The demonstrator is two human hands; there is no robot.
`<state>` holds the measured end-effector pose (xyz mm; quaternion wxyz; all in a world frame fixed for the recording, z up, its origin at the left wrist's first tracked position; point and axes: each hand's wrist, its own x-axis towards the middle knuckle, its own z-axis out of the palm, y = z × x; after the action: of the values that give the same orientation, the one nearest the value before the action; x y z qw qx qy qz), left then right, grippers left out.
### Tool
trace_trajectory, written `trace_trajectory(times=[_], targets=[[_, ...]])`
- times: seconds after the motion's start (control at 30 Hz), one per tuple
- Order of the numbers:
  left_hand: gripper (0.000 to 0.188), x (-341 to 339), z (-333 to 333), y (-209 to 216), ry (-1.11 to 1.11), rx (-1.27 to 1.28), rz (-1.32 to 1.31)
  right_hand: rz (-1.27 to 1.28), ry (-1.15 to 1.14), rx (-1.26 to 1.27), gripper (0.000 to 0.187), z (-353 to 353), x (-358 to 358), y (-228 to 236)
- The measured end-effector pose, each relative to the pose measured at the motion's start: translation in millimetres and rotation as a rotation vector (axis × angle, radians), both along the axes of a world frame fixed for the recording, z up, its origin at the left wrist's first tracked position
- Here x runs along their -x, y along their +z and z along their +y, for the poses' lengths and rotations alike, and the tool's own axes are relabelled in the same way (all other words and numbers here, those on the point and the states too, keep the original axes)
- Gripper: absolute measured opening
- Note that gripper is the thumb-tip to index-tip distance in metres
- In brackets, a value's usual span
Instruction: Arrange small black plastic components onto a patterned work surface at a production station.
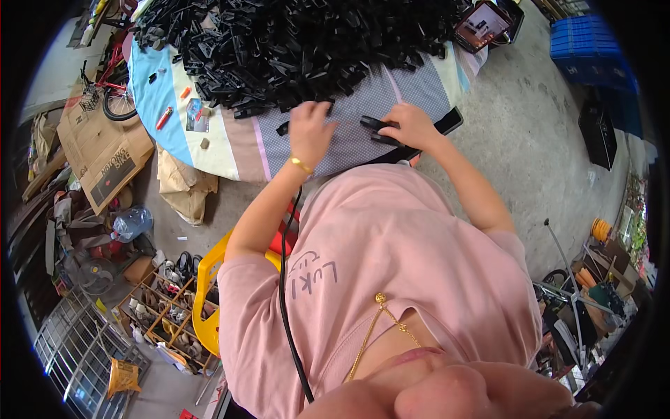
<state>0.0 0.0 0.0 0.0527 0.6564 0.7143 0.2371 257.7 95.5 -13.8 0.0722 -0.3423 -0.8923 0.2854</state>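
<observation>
Pastel-striped, cloth-covered bench (244, 150) bore a heap of black plastic pieces (300, 52). Near side of heap: right hand (412, 128), grip pinched round a black, elongated plastic piece (370, 122); left hand (311, 133), grip loosely curled, blurred, contents untellable. Brushing the heap's edge could have spilled pieces.

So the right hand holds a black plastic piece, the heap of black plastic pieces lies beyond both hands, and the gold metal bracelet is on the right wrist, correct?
No: the head view shows the gold metal bracelet on the wrist of the left hand. The rest stands: the right hand holds a black plastic piece, and the heap of black plastic pieces lies beyond both hands.
</observation>
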Motion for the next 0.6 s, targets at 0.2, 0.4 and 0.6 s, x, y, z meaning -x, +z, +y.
trace_trajectory(times=[0.2,0.4,0.6], targets=[[0.059,40,-11,-13,0.239,0.088,-0.034,0.298,-0.297,-0.007,0.033,6,54,-2],[0.055,6,5,-17,0.159,0.044,-0.209,0.188,-0.195,-0.287,0.03,21,99,-16],[0.039,50,1,-18,0.154,-0.141,-0.079,0.277,-0.229,-0.187,0.032,14,82,-14]])
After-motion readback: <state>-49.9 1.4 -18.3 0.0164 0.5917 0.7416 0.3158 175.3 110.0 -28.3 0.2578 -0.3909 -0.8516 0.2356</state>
